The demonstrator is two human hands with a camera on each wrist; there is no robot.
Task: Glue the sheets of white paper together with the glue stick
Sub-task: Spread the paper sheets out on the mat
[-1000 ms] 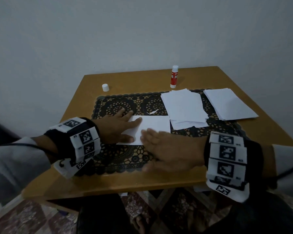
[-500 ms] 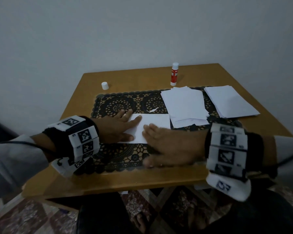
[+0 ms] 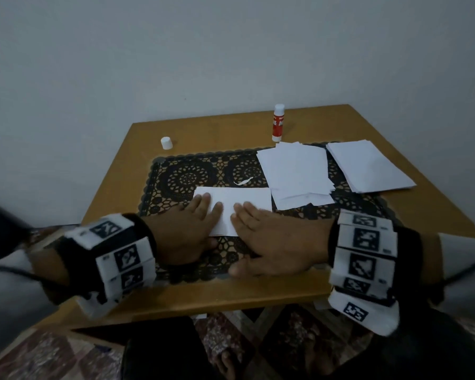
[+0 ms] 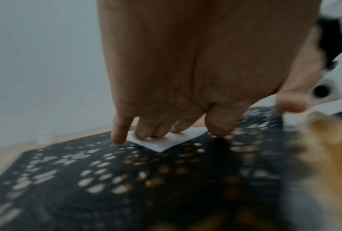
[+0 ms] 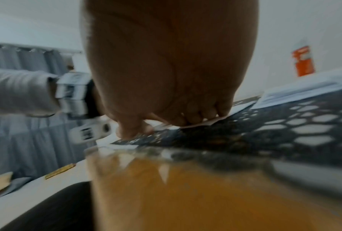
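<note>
Now my right hand [image 3: 269, 237] has slid leftward, meeting my left hand [image 3: 187, 226]. Both lie flat, fingers straight, pressing the glued white sheets [image 3: 242, 202]. The bond seems nearly set.

Two hands: left hand [image 3: 188, 234], right hand [image 3: 274, 242], both flat on one sheet [image 3: 242, 204]. Two wrist bands: left band [image 3: 113, 259], right band [image 3: 364, 259]. One glue stick [image 3: 278, 123], far. One loose cap [image 3: 166, 143], far left. One table [image 3: 231, 294]. One lace mat [image 3: 187, 176]. Two paper stacks right of the sheet: middle stack [image 3: 294, 171], right stack [image 3: 368, 165]; sheets within each uncountable, edges too close together. One small paper scrap [image 3: 243, 181], just beyond the sheet. Possibly two more scraps under the near table edge, too dim to confirm. Two bare feet on a patterned floor below, barely made out.
</note>
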